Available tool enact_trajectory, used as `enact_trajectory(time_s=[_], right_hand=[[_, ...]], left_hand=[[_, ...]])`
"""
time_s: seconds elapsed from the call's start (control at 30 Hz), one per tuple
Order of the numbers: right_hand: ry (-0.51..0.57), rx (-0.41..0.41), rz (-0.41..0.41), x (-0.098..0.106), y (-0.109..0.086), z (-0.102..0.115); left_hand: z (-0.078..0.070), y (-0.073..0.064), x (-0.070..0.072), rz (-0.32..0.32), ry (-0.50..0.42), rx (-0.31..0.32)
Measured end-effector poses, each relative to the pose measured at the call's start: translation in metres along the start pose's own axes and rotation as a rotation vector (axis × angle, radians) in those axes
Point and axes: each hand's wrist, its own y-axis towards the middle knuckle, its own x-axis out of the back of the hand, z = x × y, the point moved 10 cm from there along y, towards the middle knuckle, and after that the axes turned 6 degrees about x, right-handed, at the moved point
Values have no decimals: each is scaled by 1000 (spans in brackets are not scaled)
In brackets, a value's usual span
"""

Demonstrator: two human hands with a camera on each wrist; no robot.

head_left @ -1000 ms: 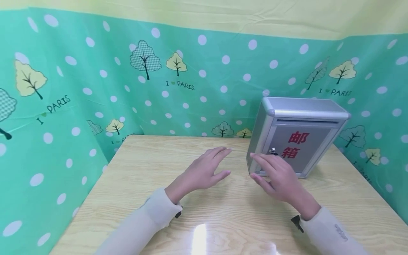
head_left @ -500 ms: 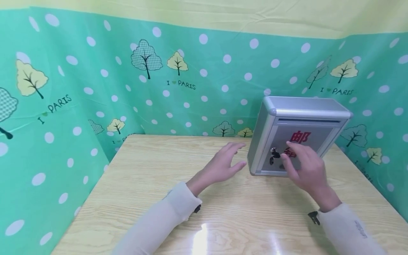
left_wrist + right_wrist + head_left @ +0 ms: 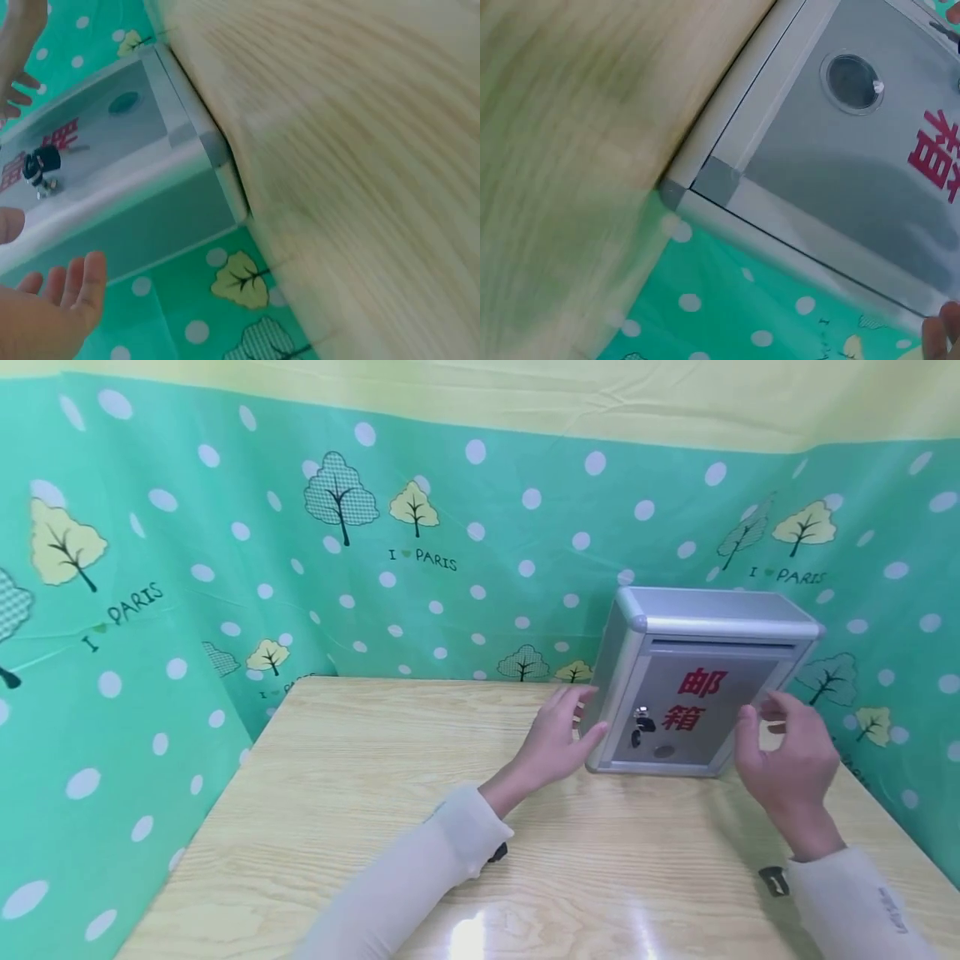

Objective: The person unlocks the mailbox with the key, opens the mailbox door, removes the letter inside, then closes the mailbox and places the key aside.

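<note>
A silver-grey metal mailbox [image 3: 731, 677] with red Chinese characters stands upright at the back right of the table in the head view. Keys [image 3: 637, 739] hang from the lock on its door. My left hand [image 3: 558, 739] is beside the box's left side, thumb apart from loosely bent fingers, nothing held. On the opposite side, my right hand [image 3: 791, 764] has its bent fingers at the box's right edge. The right wrist view catches only its fingertips [image 3: 934, 339] right at that edge. In the left wrist view, the left fingers [image 3: 91, 285] extend along the box's side.
The box rests on a light wood-grain table [image 3: 420, 760]. Close behind it hangs a green dotted curtain [image 3: 480, 552] printed with trees, which also runs along the left and right. Below the slot [image 3: 723, 647], the door has a small round window [image 3: 664, 751].
Both hands have moved right. The left came up to the box's left side. The right passed across the front of the door to the right edge, uncovering the keys and characters. The box stayed put.
</note>
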Motion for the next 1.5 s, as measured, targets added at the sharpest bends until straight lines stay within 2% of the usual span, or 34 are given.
enact_trajectory(time_s=[0.1, 0.2, 0.43, 0.5, 0.6, 0.73, 0.97, 1.23, 1.5], right_hand=[[0, -151, -28, 6, -5, -20], [-9, -272, -10, 7, -11, -37], [32, -506, 158, -8, -25, -67], [71, -541, 188, -15, -27, -72], [133, -555, 216, -26, -30, -75], [170, -531, 239, -35, -32, -72], [191, -479, 260, -40, -33, -64], [188, -479, 280, -40, -35, -62], [181, -521, 332, -40, -35, -61]], left_hand=[[-3, 1, -3, -37, -28, 22], [-3, 2, -7, -67, -65, 45], [-5, 4, -12, -150, -130, 74], [-5, 5, -13, -167, -151, 78], [-3, 6, -15, -195, -167, 88], [-2, 7, -15, -229, -179, 103], [-1, 6, -16, -260, -198, 128], [-3, 5, -14, -301, -200, 142], [-8, 4, -14, -340, -120, 103]])
